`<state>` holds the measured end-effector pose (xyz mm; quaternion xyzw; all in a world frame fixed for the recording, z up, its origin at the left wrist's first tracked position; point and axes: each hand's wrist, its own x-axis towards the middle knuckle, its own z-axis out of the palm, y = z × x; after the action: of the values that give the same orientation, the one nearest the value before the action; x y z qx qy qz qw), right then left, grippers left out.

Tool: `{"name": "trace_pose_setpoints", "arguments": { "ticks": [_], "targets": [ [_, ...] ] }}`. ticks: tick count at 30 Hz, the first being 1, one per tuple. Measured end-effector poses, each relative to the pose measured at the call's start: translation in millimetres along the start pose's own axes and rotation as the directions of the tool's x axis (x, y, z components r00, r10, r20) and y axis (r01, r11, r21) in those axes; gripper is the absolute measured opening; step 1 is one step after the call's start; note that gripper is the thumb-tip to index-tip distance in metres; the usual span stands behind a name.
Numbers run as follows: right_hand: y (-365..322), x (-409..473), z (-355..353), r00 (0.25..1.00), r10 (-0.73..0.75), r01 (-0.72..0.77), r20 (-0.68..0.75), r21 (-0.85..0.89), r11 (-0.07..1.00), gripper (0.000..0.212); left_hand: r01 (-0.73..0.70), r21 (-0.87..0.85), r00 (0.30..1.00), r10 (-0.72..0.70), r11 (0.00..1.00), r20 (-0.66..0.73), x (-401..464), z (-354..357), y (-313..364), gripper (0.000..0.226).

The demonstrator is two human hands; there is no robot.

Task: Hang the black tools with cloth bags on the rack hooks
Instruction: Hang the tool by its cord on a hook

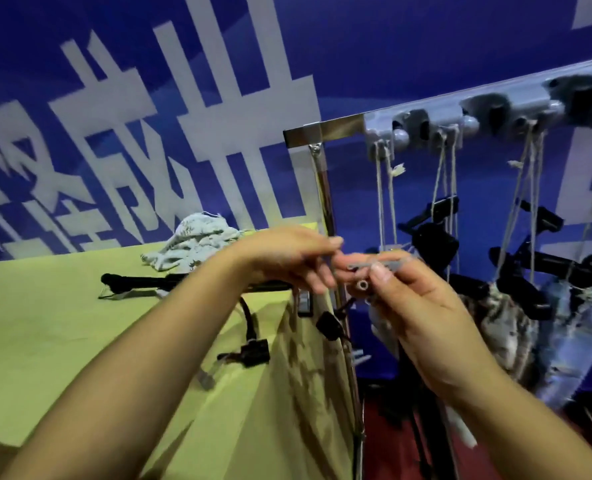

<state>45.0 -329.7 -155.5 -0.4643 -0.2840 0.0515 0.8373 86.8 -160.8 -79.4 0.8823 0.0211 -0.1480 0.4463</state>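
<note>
1. A small grey piece with round holes [374, 271], seemingly a hook fitting or cord part, is pinched by the right hand [422, 306] at the frame's centre, thumb curled over its top. Its exact nature cannot be told through the blur.

2. The left hand [287, 258] is brought to the same piece from 9 o'clock, its fingertips curled toward it; whether they actually pinch it or only touch it cannot be told.

3. The piece is held between both hands at chest level, probably so that it can be sorted out before anything is lifted to the rack.

4. The grey hook rail [460, 116] runs across 1 to 2 o'clock. String loops are already caught on its hooks, and black tools [436, 244] with cloth bags [505, 327] hang below at 3 o'clock, judged done.

5. One long black tool [156, 282] lies on the yellow-green table [45, 341] at 9 o'clock, with a patterned cloth bag [197, 244] bunched just behind it at 10 o'clock. These are judged still to be hung.

6. Black cabled parts [253, 351] lie near the table's edge at 7 o'clock, beside the chrome rack post [325, 202].
</note>
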Motion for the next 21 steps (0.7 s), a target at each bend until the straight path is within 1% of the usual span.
{"name": "trace_pose_setpoints", "arguments": {
  "ticks": [1, 2, 3, 4, 5, 6, 7, 8, 9, 10, 12, 13, 16, 17, 19, 20, 21],
  "targets": [
    [7.1, 6.3, -3.4, 0.999, 0.010, -0.010, -0.042, -0.003, 1.000, 0.022, 0.021, 0.042, 0.993, -0.016, 0.999, -0.120, 12.6, -20.1, -5.7, 0.026],
    [14.2, 10.9, -7.1, 0.996, 0.023, -0.022, -0.083, 0.008, 1.000, 0.021, 0.099, 0.098, 0.958, -0.068, 0.990, -0.277, 30.6, -44.6, -17.3, 0.023],
    [23.0, 20.0, -11.9, 0.993, 0.038, -0.036, -0.115, 0.022, 0.999, 0.023, 0.161, 0.152, 0.908, -0.087, 0.975, -0.409, 54.8, -69.9, -30.0, 0.020],
    [30.8, 23.5, -14.9, 0.990, 0.042, -0.042, -0.133, 0.002, 0.999, 0.029, 0.232, 0.233, 0.863, -0.089, 0.945, -0.498, 75.0, -89.5, -42.6, 0.018],
    [38.0, 29.2, -16.5, 0.986, 0.048, -0.051, -0.161, -0.010, 0.999, 0.032, 0.324, 0.343, 0.828, -0.089, 0.882, -0.554, 96.8, -107.3, -55.7, 0.018],
    [44.3, 30.4, -16.7, 0.976, 0.063, -0.064, -0.209, 0.004, 0.998, 0.026, 0.409, 0.466, 0.812, -0.081, 0.785, -0.577, 112.9, -118.2, -68.1, 0.021],
    [51.0, 33.9, -17.5, 0.962, 0.098, -0.090, -0.255, 0.041, 0.995, 0.020, 0.459, 0.571, 0.811, -0.059, 0.681, -0.582, 131.8, -128.5, -82.6, 0.026],
    [60.4, 39.6, -20.8, 0.947, 0.116, -0.106, -0.301, 0.050, 0.993, 0.028, 0.486, 0.656, 0.819, -0.040, 0.577, -0.572, 150.1, -134.7, -91.6, 0.031],
    [63.2, 42.1, -18.3, 0.925, 0.137, -0.136, -0.354, 0.030, 0.990, 0.033, 0.486, 0.710, 0.835, -0.031, 0.509, -0.549, 166.6, -139.6, -101.2, 0.035],
    [68.0, 44.6, -18.0, 0.916, 0.128, -0.135, -0.381, 0.008, 0.991, 0.030, 0.479, 0.751, 0.853, -0.039, 0.454, -0.520, 179.9, -141.4, -107.0, 0.037],
    [71.1, 52.7, -17.7, 0.901, 0.112, -0.123, -0.418, 0.000, 0.992, 0.012, 0.451, 0.815, 0.884, -0.056, 0.364, -0.465, 205.2, -144.5, -114.1, 0.038],
    [74.6, 57.3, -20.7, 0.894, 0.097, -0.113, -0.436, -0.009, 0.994, 0.009, 0.431, 0.847, 0.899, -0.070, 0.310, -0.432, 218.1, -147.6, -117.8, 0.040],
    [84.8, 65.2, -30.5, 0.877, 0.067, -0.100, -0.475, -0.044, 0.994, 0.022, 0.421, 0.899, 0.900, -0.183, 0.122, -0.396, 240.6, -151.4, -121.1, 0.051],
    [87.5, 68.4, -33.2, 0.875, 0.070, -0.105, -0.478, -0.048, 0.993, 0.032, 0.413, 0.907, 0.901, -0.181, 0.085, -0.394, 246.1, -152.4, -124.2, 0.049],
    [90.0, 72.7, -35.8, 0.880, 0.082, -0.137, -0.467, -0.085, 0.987, 0.059, 0.420, 0.905, 0.901, -0.151, 0.065, -0.407, 249.8, -149.7, -127.0, 0.036],
    [92.3, 73.8, -37.3, 0.889, 0.081, -0.147, -0.450, -0.115, 0.982, 0.065, 0.430, 0.900, 0.899, -0.122, 0.067, -0.421, 250.2, -148.3, -128.1, 0.031],
    [93.2, 74.5, -37.4, 0.891, 0.083, -0.156, -0.447, -0.128, 0.979, 0.064, 0.436, 0.898, 0.899, -0.082, 0.058, -0.431, 252.7, -148.4, -130.3, 0.029]
  ]
}}
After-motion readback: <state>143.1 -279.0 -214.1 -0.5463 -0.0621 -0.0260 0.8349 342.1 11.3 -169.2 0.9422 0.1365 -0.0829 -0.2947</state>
